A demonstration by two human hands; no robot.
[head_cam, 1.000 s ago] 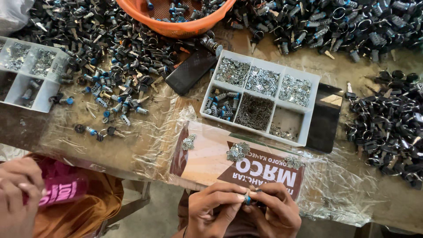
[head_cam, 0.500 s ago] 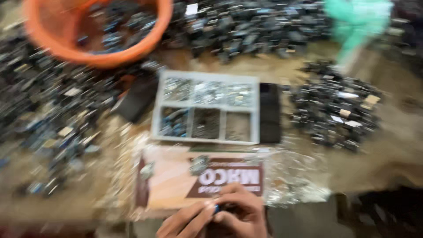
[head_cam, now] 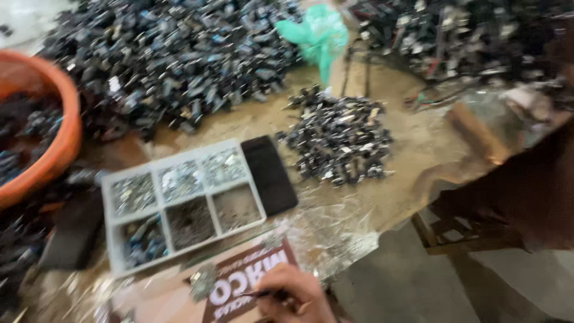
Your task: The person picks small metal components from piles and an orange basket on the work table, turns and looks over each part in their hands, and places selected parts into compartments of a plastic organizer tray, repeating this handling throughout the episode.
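Dark, thin part [head_cam: 258, 293] sits pinched in your one visible hand [head_cam: 294, 295], just below the grey compartment tray [head_cam: 182, 202], over the brown printed card [head_cam: 239, 281]. Which hand it is, you cannot tell from here.

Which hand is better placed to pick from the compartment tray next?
Likely the right hand: it sits over the printed card just below the compartment tray, though it pinches a thin dark piece. The left hand is out of view.
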